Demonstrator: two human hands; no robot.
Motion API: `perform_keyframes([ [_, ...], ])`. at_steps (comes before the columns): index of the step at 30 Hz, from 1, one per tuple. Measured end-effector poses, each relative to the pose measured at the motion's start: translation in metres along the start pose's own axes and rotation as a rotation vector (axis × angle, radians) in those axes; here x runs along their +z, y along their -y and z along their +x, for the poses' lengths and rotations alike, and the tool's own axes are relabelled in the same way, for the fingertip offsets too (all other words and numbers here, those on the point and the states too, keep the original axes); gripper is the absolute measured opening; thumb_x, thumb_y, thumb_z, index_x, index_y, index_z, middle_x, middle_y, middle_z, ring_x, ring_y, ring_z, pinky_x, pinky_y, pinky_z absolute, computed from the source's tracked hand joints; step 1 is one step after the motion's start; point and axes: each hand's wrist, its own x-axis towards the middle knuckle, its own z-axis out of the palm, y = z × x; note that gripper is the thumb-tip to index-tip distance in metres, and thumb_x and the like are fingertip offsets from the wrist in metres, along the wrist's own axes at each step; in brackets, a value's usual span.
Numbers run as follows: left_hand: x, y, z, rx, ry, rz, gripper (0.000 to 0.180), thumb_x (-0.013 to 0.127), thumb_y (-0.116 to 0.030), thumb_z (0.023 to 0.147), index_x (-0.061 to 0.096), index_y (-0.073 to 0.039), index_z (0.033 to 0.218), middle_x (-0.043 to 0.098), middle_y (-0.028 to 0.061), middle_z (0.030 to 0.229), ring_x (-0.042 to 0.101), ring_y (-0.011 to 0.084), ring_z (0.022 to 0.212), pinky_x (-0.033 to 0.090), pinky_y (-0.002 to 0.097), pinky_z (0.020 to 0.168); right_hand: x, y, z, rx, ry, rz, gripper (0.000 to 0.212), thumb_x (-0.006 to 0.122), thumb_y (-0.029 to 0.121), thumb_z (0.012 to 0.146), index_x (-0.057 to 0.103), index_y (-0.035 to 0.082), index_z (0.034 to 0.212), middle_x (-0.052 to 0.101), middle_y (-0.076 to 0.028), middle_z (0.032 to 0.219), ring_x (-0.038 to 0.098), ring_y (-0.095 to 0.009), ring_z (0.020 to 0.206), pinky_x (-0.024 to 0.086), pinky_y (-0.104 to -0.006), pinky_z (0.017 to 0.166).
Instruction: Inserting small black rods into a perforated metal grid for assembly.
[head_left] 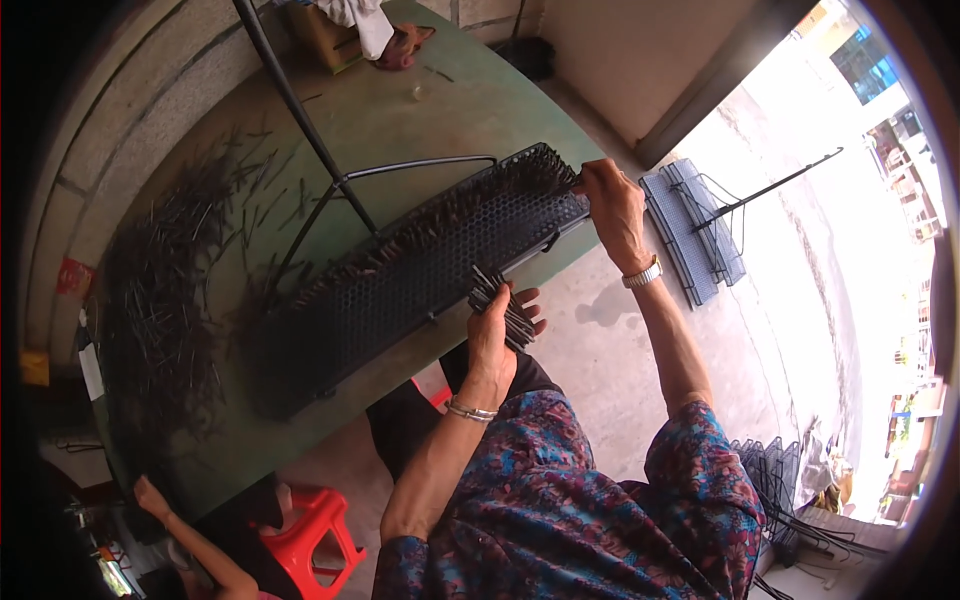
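Head view: from where I stand, a long black perforated rack (410,275) lies aslant on the green table (450,110), with dark sticks (440,225) bristling along its far side and its right end, while the holes nearer the person are bare. The left hand (492,335) is wrapped around a bundle of short dark rods (487,287) just off the rack's near edge. The right hand (612,205) is at the rack's right end, fingers drawn narrowly together; I cannot tell whether they pinch a rod or only the rim. A loose heap (160,300) of similar pieces lies near the table's left end, and another person's hand (150,497) shows close to that corner. The step in hand looks to be setting rods into the holes one at a time, I'd judge. The next move seems to call for separating a single rod from the bundle and lining it up with a bare hole.
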Motion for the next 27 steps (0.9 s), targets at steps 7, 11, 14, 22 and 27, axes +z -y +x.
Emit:
perform_keyframes([
  [7,0.002,-0.002,-0.008,0.034,0.038,0.071,0.02,0.059,-0.026,0.096,0.058,-0.009,0.107,0.07,0.0126,0.093,0.06,0.0134,0.067,0.052,0.0316,0.056,-0.002,-0.002,0.004,0.024,0.067,-0.023,0.012,0.055,0.01,0.094,0.062,0.001,0.095,0.07,-0.011,0.076,0.071,-0.021,0.073,0.052,-0.0313,0.064],
  [11,0.004,-0.001,-0.008,0.036,0.066,0.105,0.02,0.062,-0.026,0.095,0.06,-0.009,0.105,0.07,0.011,0.091,0.058,0.0107,0.062,0.049,0.0265,0.051,0.006,-0.024,0.014,-0.224,0.172,-0.259,0.011,0.059,0.014,0.091,0.067,0.006,0.093,0.067,-0.009,0.082,0.067,-0.022,0.074,0.051,-0.0342,0.066],
  [14,0.007,-0.003,-0.013,0.044,0.083,0.119,0.021,0.064,-0.026,0.094,0.06,-0.009,0.106,0.07,0.0102,0.089,0.057,0.0094,0.062,0.047,0.0244,0.05,0.01,-0.011,0.013,-0.138,0.082,-0.303,0.011,0.063,0.016,0.087,0.07,0.011,0.093,0.063,-0.008,0.088,0.063,-0.024,0.076,0.049,-0.0362,0.068],
  [22,0.005,-0.004,-0.017,0.055,0.095,0.115,0.019,0.062,-0.024,0.095,0.061,-0.01,0.107,0.068,0.0103,0.092,0.057,0.01,0.064,0.046,0.0249,0.052,0.013,-0.005,0.014,-0.14,0.206,-0.34,0.014,0.065,0.019,0.086,0.073,0.015,0.096,0.063,-0.008,0.09,0.063,-0.026,0.084,0.049,-0.0375,0.07],
  [27,0.007,-0.007,-0.02,0.043,0.107,0.115,0.02,0.063,-0.024,0.094,0.061,-0.01,0.108,0.069,0.0102,0.095,0.057,0.0098,0.064,0.046,0.0241,0.052,0.012,-0.01,0.008,-0.079,0.141,-0.423,0.017,0.065,0.02,0.086,0.073,0.016,0.101,0.062,-0.008,0.09,0.062,-0.026,0.085,0.049,-0.0384,0.072],
])
